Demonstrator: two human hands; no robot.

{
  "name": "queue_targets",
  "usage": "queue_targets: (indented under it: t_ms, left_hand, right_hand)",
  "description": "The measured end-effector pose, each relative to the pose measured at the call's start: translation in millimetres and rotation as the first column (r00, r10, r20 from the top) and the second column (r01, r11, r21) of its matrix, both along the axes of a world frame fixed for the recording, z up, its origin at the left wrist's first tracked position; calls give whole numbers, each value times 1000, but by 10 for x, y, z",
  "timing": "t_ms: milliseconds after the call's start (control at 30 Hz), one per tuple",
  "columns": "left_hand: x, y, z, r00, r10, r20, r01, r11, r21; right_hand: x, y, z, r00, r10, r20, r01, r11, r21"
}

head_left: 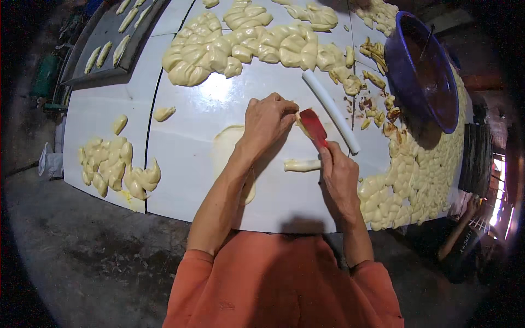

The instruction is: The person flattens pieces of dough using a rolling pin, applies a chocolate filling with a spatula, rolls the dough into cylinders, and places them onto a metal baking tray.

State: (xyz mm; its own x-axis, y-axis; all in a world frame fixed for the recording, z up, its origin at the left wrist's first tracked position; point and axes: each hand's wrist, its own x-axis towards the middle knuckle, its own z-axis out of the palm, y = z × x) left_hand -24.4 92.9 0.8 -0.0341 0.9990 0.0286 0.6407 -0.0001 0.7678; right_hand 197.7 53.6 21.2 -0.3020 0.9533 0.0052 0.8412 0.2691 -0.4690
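My right hand [340,174] grips a red scraper [313,124], its blade smeared with brown paste and tilted up over the white tabletop. Against the blade's left edge, my left hand [268,121] pinches a small pale piece of dough [298,117]; the fingers partly hide it. Beneath my left forearm spreads a thin rolled-out sheet of dough [225,146]. A short dough roll [298,165] lies just left of my right hand. Beyond that hand, a white rolling pin [331,112] rests slantwise on the table.
A purple basin [395,60] with brown paste stands at the right, among many dough pieces [421,180]. Dough lumps [249,46] line the far side; another pile [106,161] sits at left. A dark tray [112,41] holds shaped pieces at the far left.
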Motion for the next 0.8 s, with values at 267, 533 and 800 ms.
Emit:
queue_targets:
  t_ms: [267, 533, 800]
  left_hand:
    - [-25, 29, -98, 1000, -16, -1, 16, 999, 29]
    - [-8, 10, -75, 997, 21, -78, -11, 991, 133]
    - [-15, 0, -102, 998, -8, -59, 13, 997, 75]
  right_hand:
    - [3, 43, 41, 998, 17, 66, -19, 999, 40]
    - [56, 35, -43, 991, 85, 104, -96, 989, 111]
    - [20, 42, 97, 999, 30, 39, -30, 999, 16]
